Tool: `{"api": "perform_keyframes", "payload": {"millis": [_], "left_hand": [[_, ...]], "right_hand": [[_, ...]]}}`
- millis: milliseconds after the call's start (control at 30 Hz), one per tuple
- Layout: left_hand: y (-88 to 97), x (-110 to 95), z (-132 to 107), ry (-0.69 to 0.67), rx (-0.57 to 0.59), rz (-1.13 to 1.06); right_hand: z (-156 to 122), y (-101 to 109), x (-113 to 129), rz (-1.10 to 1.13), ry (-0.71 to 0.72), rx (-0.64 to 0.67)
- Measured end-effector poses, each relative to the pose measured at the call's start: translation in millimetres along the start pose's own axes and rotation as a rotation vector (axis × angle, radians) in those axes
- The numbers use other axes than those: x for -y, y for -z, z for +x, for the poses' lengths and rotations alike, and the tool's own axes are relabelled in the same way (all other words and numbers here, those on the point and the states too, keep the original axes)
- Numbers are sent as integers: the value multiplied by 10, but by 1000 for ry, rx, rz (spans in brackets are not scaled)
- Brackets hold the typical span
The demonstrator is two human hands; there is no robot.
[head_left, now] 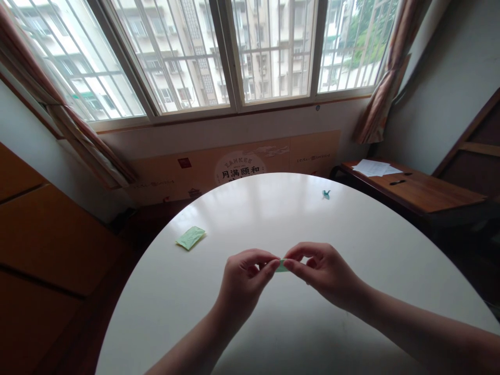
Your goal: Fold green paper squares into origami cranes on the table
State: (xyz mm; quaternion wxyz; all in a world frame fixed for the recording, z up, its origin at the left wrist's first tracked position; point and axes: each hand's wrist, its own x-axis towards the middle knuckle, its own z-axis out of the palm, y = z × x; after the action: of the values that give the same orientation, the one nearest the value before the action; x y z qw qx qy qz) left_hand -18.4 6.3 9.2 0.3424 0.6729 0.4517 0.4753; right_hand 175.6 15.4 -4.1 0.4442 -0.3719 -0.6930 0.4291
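Note:
Between my two hands, low over the middle of the white table, is a small piece of green paper (281,266). My left hand (250,276) pinches its left side between thumb and forefinger. On the other side my right hand (318,268) does the same, its fingertips almost meeting those of the left. Most of the paper is hidden behind the fingers, so its full shape cannot be made out. A flat green paper packet (191,237) lies on the table to the left, apart from both hands.
The round white table (250,208) has a small teal folded figure (325,194) near its far right edge. Beyond that, a wooden side table (433,187) bears white paper sheets (375,167). A barred window (269,52) and printed cardboard (273,153) are behind.

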Motion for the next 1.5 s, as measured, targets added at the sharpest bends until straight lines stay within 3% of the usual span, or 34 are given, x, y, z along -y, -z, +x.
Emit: {"api": "perform_keyframes", "payload": {"millis": [167,467,733,1133,1367,1500], "left_hand": [[-14,-12,-4,-28,21,35],[-80,-20,-15,147,73,-74],[-86,157,29,264,129,-96],[-42,147,45,120,137,135],[-41,171,35,147,171,178],[-39,189,45,201,194,114]], "right_hand": [[0,-17,30,61,-16,1],[-7,-30,11,-6,67,21],[66,23,-29,48,-9,-57],[125,81,-112,45,-111,134],[123,53,-134,133,-132,75],[135,83,-114,116,-148,129]]}}
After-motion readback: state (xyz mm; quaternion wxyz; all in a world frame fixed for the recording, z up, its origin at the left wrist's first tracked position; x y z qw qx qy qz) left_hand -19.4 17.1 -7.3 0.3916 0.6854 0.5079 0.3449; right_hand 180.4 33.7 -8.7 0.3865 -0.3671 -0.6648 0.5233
